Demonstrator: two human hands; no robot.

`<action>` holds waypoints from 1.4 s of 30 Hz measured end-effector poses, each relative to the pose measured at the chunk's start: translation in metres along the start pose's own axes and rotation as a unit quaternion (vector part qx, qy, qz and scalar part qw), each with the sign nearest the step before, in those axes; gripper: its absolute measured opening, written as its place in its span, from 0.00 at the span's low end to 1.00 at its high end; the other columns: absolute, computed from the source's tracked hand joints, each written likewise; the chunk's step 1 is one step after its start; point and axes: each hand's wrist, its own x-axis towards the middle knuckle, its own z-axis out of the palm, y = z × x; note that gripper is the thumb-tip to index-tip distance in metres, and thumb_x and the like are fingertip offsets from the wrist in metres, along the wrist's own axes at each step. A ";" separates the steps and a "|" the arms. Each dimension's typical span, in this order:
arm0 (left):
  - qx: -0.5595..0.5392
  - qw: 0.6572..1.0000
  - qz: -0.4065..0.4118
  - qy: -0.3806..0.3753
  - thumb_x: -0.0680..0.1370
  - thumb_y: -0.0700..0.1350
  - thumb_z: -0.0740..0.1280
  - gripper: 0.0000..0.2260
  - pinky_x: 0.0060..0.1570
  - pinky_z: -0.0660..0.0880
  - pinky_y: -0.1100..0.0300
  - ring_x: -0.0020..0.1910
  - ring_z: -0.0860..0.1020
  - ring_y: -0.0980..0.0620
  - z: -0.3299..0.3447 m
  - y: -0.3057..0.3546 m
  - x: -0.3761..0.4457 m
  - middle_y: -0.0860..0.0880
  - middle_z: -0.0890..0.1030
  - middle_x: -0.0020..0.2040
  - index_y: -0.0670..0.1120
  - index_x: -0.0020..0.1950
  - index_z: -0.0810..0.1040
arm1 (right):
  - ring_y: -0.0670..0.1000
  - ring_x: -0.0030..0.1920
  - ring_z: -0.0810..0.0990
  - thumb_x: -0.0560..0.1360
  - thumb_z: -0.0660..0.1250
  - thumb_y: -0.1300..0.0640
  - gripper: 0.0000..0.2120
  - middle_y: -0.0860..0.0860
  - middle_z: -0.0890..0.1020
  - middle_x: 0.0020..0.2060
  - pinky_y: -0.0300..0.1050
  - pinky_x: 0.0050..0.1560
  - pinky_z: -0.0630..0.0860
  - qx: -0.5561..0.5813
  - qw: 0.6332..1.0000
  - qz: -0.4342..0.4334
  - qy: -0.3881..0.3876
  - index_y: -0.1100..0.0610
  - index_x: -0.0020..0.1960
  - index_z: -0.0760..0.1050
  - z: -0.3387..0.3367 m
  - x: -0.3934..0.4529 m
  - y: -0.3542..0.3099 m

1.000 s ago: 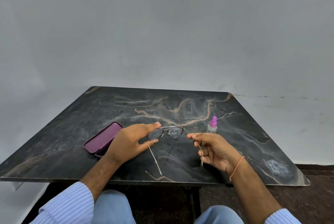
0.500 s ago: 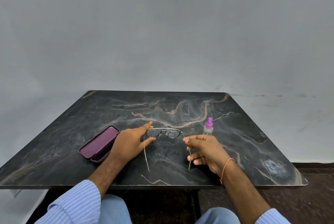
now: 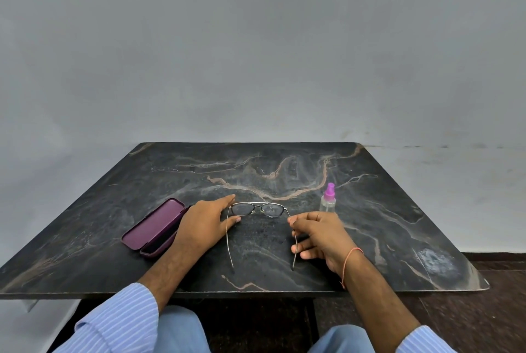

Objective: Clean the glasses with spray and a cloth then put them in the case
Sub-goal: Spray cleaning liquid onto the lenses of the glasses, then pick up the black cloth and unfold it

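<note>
Thin metal-framed glasses [image 3: 257, 209] sit unfolded at the table's middle, lenses away from me, both temple arms pointing toward me. My left hand [image 3: 203, 226] pinches the frame's left corner between forefinger and thumb. My right hand [image 3: 320, 234] pinches the right temple arm near the hinge. A purple glasses case [image 3: 155, 227] lies open just left of my left hand. A small clear spray bottle [image 3: 328, 199] with a pink top stands upright behind my right hand. No cloth is visible.
The dark marble table [image 3: 384, 224] has its front edge close to my lap. A plain grey wall rises behind the table. A whitish smudge [image 3: 435, 263] marks the table's right front corner.
Both hands have lowered the glasses toward the tabletop and slightly away from me. The temple arms now lie lower and spread apart. The case and bottle have not moved.
</note>
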 end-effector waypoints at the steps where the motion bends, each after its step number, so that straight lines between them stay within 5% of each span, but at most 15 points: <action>1: 0.001 1.000 0.002 -0.006 0.82 0.62 0.75 0.32 0.67 0.82 0.52 0.70 0.85 0.51 -0.003 0.001 0.000 0.55 0.85 0.73 0.57 0.84 0.72 | 0.55 0.27 0.85 0.80 0.74 0.61 0.05 0.52 0.83 0.33 0.40 0.21 0.76 0.000 1.000 -0.001 0.000 0.62 0.54 0.86 0.000 0.000 0.000; 12: 0.080 0.995 0.053 -0.012 0.88 0.54 0.69 0.30 0.65 0.82 0.49 0.66 0.87 0.47 -0.029 -0.008 -0.011 0.50 0.86 0.71 0.53 0.88 0.65 | 0.55 0.27 0.85 0.81 0.73 0.62 0.06 0.56 0.83 0.38 0.41 0.21 0.77 -0.011 1.000 -0.003 -0.002 0.64 0.56 0.85 0.000 -0.001 0.000; 15: 0.009 0.997 0.063 0.047 0.86 0.50 0.72 0.26 0.58 0.84 0.51 0.54 0.90 0.48 -0.044 -0.016 -0.029 0.49 0.90 0.63 0.51 0.84 0.73 | 0.55 0.27 0.85 0.81 0.73 0.62 0.06 0.56 0.83 0.39 0.41 0.22 0.78 -0.013 1.000 -0.007 0.001 0.64 0.55 0.85 0.000 -0.002 0.000; 18: -0.072 0.985 0.071 0.139 0.83 0.47 0.76 0.18 0.61 0.85 0.55 0.59 0.90 0.52 -0.058 -0.030 -0.053 0.52 0.91 0.62 0.49 0.74 0.85 | 0.55 0.28 0.86 0.82 0.73 0.60 0.05 0.58 0.84 0.41 0.42 0.23 0.79 -0.016 0.999 -0.022 0.019 0.62 0.53 0.85 0.002 -0.004 0.003; 22: -0.094 0.975 0.028 0.199 0.82 0.56 0.67 0.20 0.63 0.81 0.54 0.62 0.86 0.51 -0.069 -0.061 -0.079 0.53 0.90 0.62 0.49 0.69 0.87 | 0.54 0.27 0.85 0.81 0.75 0.56 0.04 0.55 0.86 0.42 0.45 0.25 0.81 -0.063 0.992 -0.074 0.081 0.55 0.53 0.85 0.008 -0.008 0.011; 24: -0.100 0.973 -0.018 0.206 0.81 0.57 0.68 0.22 0.64 0.78 0.52 0.63 0.84 0.49 -0.069 -0.078 -0.088 0.49 0.88 0.63 0.49 0.71 0.85 | 0.52 0.29 0.84 0.80 0.74 0.51 0.08 0.52 0.85 0.42 0.50 0.30 0.84 -0.130 0.977 -0.116 0.123 0.52 0.57 0.83 0.010 -0.013 0.012; 27: -0.128 0.972 -0.086 0.178 0.81 0.57 0.72 0.25 0.71 0.75 0.44 0.71 0.78 0.45 -0.062 -0.096 -0.098 0.47 0.83 0.71 0.50 0.77 0.80 | 0.51 0.50 0.84 0.81 0.70 0.43 0.16 0.47 0.81 0.54 0.55 0.53 0.84 -0.348 0.897 -0.191 0.193 0.45 0.67 0.79 0.016 -0.026 0.011; 29: -0.178 0.965 -0.134 0.139 0.82 0.57 0.75 0.27 0.76 0.71 0.39 0.77 0.75 0.41 -0.061 -0.098 -0.097 0.47 0.78 0.77 0.52 0.80 0.76 | 0.49 0.52 0.81 0.82 0.68 0.41 0.19 0.45 0.80 0.56 0.53 0.55 0.80 -0.397 0.857 -0.245 0.218 0.45 0.70 0.77 0.023 -0.035 0.006; 32: -0.204 0.957 -0.191 0.083 0.77 0.69 0.68 0.33 0.80 0.67 0.35 0.81 0.71 0.42 -0.064 -0.102 -0.095 0.51 0.75 0.81 0.58 0.79 0.76 | 0.44 0.47 0.79 0.82 0.68 0.43 0.14 0.40 0.78 0.47 0.47 0.47 0.76 -0.403 0.834 -0.325 0.192 0.45 0.65 0.81 0.045 -0.043 -0.008; 36: -0.159 0.970 -0.181 0.029 0.68 0.78 0.64 0.41 0.79 0.65 0.35 0.81 0.70 0.46 -0.061 -0.107 -0.095 0.57 0.72 0.83 0.64 0.79 0.74 | 0.41 0.47 0.81 0.82 0.68 0.42 0.08 0.40 0.81 0.43 0.45 0.48 0.79 -0.410 0.833 -0.353 0.114 0.42 0.55 0.83 0.079 -0.043 -0.023; 42: -0.156 0.977 -0.144 0.025 0.64 0.79 0.68 0.43 0.79 0.61 0.39 0.81 0.69 0.51 -0.054 -0.112 -0.096 0.62 0.71 0.82 0.67 0.79 0.72 | 0.47 0.49 0.82 0.82 0.67 0.40 0.11 0.42 0.83 0.43 0.50 0.52 0.80 -0.489 0.807 -0.331 0.000 0.43 0.53 0.85 0.147 -0.024 -0.037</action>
